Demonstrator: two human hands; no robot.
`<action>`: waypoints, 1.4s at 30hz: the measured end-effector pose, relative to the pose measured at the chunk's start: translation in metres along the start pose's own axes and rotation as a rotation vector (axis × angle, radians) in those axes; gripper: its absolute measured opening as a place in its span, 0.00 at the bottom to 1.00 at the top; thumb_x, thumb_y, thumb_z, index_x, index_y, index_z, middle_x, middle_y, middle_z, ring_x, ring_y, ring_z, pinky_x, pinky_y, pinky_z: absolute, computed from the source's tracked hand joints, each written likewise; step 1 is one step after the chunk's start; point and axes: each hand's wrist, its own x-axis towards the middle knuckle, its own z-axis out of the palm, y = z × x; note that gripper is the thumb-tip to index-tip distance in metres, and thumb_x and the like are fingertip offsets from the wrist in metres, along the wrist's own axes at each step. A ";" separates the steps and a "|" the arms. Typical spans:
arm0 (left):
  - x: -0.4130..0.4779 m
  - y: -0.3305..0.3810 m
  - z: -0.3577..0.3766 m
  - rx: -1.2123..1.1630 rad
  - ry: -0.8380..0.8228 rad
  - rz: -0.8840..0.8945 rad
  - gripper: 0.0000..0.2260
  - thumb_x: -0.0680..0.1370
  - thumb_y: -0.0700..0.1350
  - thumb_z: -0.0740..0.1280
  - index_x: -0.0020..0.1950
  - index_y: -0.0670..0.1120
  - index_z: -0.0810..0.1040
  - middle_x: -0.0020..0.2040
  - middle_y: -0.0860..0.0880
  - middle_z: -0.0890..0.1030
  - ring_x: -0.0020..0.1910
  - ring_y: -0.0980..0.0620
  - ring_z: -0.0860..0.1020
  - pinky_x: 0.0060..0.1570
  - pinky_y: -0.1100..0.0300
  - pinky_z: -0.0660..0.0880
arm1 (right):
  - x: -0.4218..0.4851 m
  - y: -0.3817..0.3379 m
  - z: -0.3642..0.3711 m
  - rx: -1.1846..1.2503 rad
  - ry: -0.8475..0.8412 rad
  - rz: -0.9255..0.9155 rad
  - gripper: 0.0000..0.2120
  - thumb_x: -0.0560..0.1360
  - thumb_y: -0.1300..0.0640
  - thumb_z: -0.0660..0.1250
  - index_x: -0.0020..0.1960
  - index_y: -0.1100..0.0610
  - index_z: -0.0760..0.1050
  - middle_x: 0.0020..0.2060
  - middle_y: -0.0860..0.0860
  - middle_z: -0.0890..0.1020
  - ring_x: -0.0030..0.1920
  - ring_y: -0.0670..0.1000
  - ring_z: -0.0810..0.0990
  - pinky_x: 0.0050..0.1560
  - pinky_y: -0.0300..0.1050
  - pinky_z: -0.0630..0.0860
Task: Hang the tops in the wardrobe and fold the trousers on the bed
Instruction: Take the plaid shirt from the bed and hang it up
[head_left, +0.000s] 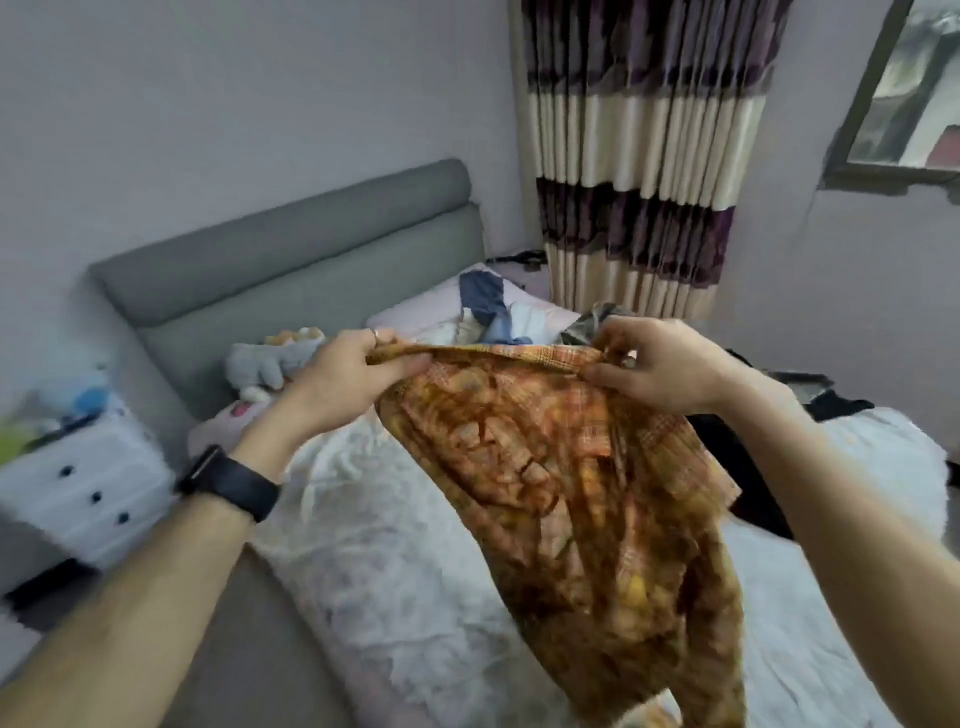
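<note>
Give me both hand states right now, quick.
Left hand: closed, gripping the top edge of the orange patterned garment.
Right hand: closed, pinching the same edge, garment hanging over the bed.

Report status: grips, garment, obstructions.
Left grip and right grip pinch orange plaid garment by top edge. Hangs over bed. Clothes heap behind, not blocking.

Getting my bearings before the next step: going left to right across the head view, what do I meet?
White drawer unit with dark knobs → grey plush toy → left hand → orange checked garment → right hand → black crumpled clothing.
</note>
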 end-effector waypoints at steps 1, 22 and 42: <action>-0.027 0.008 -0.025 0.041 0.049 -0.023 0.15 0.72 0.62 0.74 0.39 0.51 0.81 0.32 0.59 0.77 0.34 0.63 0.75 0.37 0.66 0.69 | 0.007 -0.019 0.009 -0.004 0.014 -0.097 0.13 0.78 0.44 0.68 0.58 0.50 0.78 0.51 0.48 0.83 0.50 0.53 0.81 0.52 0.48 0.75; -0.506 0.042 -0.202 0.077 1.036 -0.690 0.13 0.74 0.58 0.71 0.44 0.49 0.84 0.43 0.48 0.86 0.43 0.52 0.85 0.40 0.64 0.79 | -0.111 -0.358 0.354 0.488 -0.009 -0.952 0.19 0.78 0.51 0.68 0.66 0.58 0.72 0.57 0.55 0.79 0.53 0.58 0.78 0.50 0.53 0.77; -0.693 0.135 -0.188 0.243 1.535 -0.865 0.14 0.79 0.51 0.69 0.48 0.40 0.80 0.41 0.47 0.82 0.42 0.49 0.82 0.45 0.60 0.79 | -0.311 -0.586 0.410 1.099 -0.440 -1.244 0.06 0.79 0.55 0.60 0.52 0.45 0.66 0.44 0.38 0.65 0.39 0.41 0.69 0.37 0.34 0.63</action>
